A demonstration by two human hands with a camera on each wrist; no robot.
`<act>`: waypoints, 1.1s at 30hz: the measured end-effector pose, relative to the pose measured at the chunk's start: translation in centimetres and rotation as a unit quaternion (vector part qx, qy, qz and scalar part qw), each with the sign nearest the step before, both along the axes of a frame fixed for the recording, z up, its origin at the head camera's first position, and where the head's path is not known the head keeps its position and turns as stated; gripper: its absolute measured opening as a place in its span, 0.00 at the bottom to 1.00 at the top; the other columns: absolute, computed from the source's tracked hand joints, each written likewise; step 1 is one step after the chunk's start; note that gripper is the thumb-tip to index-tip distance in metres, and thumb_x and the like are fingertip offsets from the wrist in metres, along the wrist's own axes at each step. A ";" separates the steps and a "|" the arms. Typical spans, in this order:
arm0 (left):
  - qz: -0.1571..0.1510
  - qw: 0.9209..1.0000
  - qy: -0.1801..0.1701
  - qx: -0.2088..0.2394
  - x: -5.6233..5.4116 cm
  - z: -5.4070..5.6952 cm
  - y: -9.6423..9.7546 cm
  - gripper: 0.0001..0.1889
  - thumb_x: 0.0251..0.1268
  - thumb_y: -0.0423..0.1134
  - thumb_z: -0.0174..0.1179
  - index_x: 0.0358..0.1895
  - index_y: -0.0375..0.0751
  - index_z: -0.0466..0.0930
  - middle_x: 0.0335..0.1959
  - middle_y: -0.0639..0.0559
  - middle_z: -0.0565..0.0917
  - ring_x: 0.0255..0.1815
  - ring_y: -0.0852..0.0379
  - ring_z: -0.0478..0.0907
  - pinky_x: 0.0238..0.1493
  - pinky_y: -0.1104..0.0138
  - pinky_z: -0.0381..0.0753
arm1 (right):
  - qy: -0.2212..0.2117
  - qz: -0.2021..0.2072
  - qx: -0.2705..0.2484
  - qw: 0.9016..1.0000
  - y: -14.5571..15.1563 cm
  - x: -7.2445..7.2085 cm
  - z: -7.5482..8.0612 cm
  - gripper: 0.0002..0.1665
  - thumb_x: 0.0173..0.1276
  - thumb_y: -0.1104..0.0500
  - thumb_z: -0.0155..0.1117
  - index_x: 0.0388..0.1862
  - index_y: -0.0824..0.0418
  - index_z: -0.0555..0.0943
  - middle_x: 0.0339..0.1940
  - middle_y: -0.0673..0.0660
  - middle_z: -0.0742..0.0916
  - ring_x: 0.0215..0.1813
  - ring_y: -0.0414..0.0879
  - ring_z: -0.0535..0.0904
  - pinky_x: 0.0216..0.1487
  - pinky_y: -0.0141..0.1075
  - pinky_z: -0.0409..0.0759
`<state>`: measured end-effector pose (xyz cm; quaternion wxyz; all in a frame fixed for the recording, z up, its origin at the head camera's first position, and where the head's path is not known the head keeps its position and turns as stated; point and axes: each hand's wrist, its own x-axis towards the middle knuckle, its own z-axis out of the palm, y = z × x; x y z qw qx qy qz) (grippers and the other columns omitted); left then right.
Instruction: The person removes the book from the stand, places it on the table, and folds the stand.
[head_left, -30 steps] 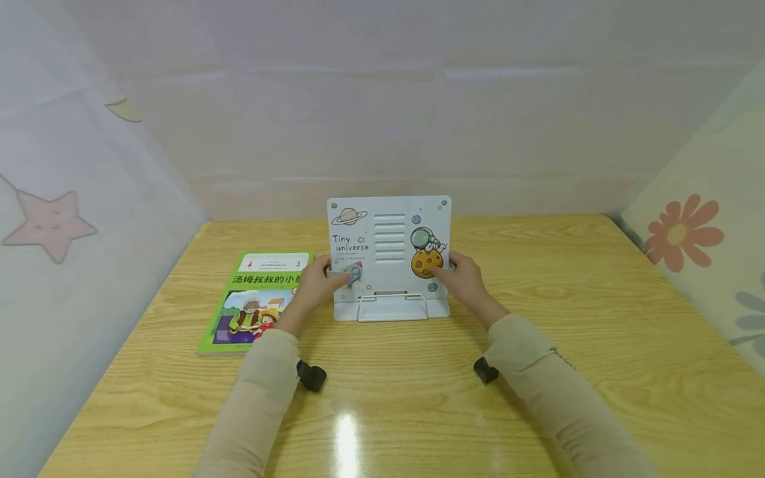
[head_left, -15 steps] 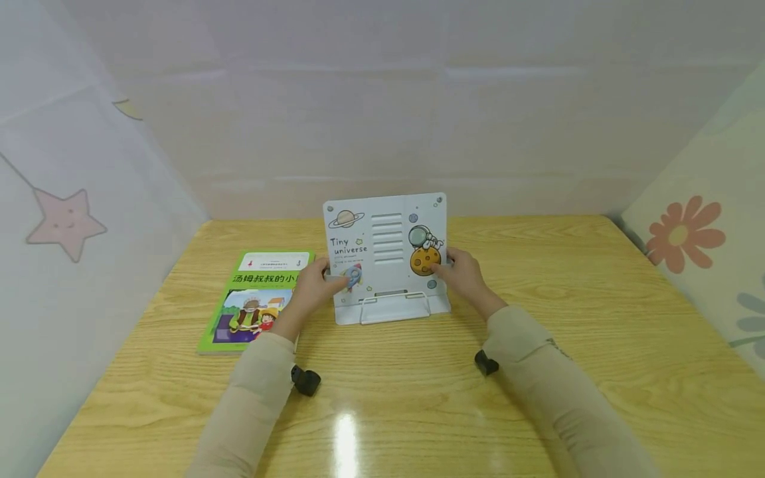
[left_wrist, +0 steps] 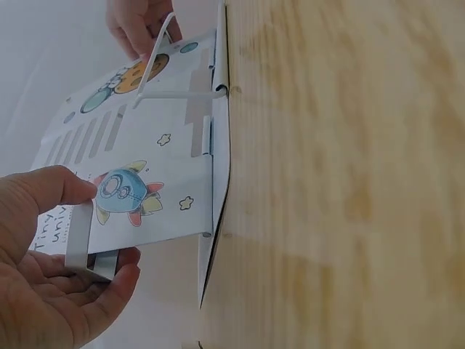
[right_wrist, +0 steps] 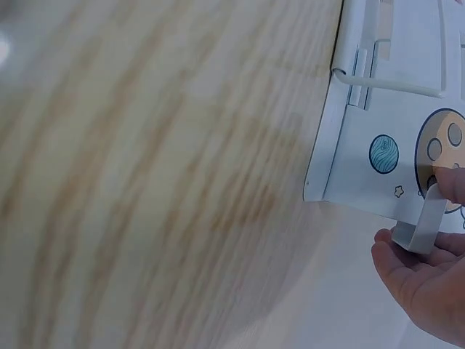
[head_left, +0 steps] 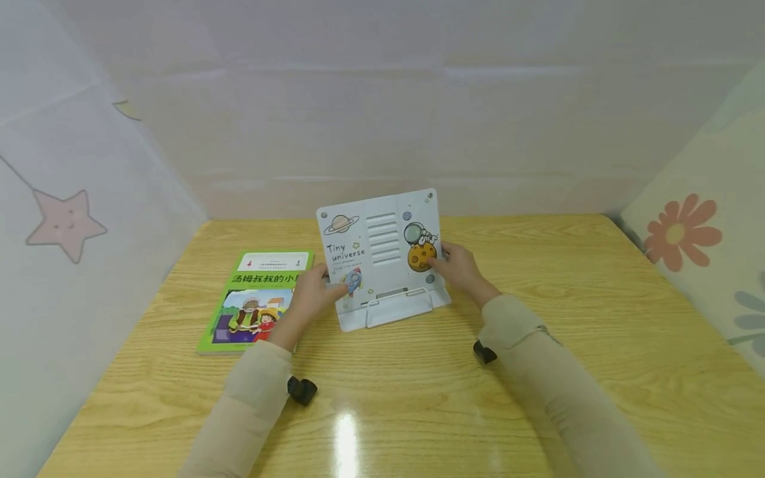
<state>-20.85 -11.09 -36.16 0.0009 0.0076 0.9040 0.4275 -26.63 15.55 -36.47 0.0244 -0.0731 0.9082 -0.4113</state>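
A white book stand [head_left: 382, 229] printed with planets, a rocket and "Tiny universe" stands upright on the table, turned at a slant in the head view. My left hand [head_left: 312, 292] grips its left edge, thumb on the front by the rocket and fingers behind. On the right edge my right hand [head_left: 460, 269] holds it the same way, thumb on the orange planet. In the left wrist view a bent side tab [left_wrist: 91, 247] lies within the left hand's grasp; a matching tab [right_wrist: 425, 225] sits in the right hand. A wire holder [head_left: 399, 307] projects along the bottom ledge.
A green-covered picture book [head_left: 254, 302] lies flat on the wooden table [head_left: 597, 332], left of the stand and partly behind the left hand. A pale cloth backdrop [head_left: 382, 133] rises at the table's back and sides.
The book stand has turned from squarely facing the head view to a slant, its right side now higher in the view. Both hands have moved with it, keeping hold.
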 end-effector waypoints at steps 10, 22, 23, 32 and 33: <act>0.010 1.000 -0.005 0.001 1.2 0.0 0.3 0.19 0.49 0.42 0.60 0.43 0.36 0.72 0.38 0.45 0.77 0.34 0.54 0.74 0.31 0.67 0.76 | 0.001 0.003 -0.005 1.000 -0.8 -0.8 0.0 0.28 0.62 0.61 0.54 0.59 0.70 0.63 0.56 0.65 0.70 0.58 0.56 0.64 0.57 0.43 0.63; -0.008 0.999 0.053 -0.007 2.3 -0.1 0.3 0.12 0.52 0.40 0.58 0.36 0.34 0.76 0.27 0.48 0.78 0.21 0.57 0.69 0.17 0.70 0.68 | 0.013 -0.010 0.018 1.000 -1.8 -2.0 0.0 0.29 0.60 0.62 0.54 0.59 0.72 0.62 0.55 0.67 0.72 0.53 0.56 0.69 0.52 0.42 0.68; -0.011 0.998 0.058 -0.006 2.4 -0.1 0.3 0.12 0.53 0.39 0.58 0.36 0.34 0.77 0.27 0.48 0.78 0.20 0.58 0.69 0.16 0.70 0.67 | 0.016 -0.011 0.021 1.000 -1.9 -2.1 0.1 0.29 0.60 0.63 0.54 0.59 0.71 0.63 0.54 0.66 0.72 0.52 0.56 0.71 0.51 0.42 0.69; -0.027 0.997 0.075 0.026 2.7 -0.2 0.0 0.09 0.58 0.32 0.50 0.32 0.31 0.79 0.27 0.46 0.80 0.20 0.58 0.70 0.17 0.72 0.69 | 0.022 -0.015 0.054 0.998 -2.7 -2.4 0.8 0.27 0.57 0.66 0.53 0.57 0.70 0.65 0.51 0.66 0.75 0.45 0.53 0.74 0.45 0.40 0.74; -0.029 0.996 0.073 0.030 2.7 -0.2 -0.1 0.09 0.58 0.32 0.49 0.32 0.31 0.79 0.27 0.45 0.80 0.20 0.57 0.70 0.17 0.72 0.69 | 0.021 -0.016 0.059 0.998 -2.8 -2.5 0.8 0.27 0.57 0.66 0.53 0.57 0.70 0.65 0.51 0.65 0.75 0.46 0.53 0.73 0.47 0.40 0.73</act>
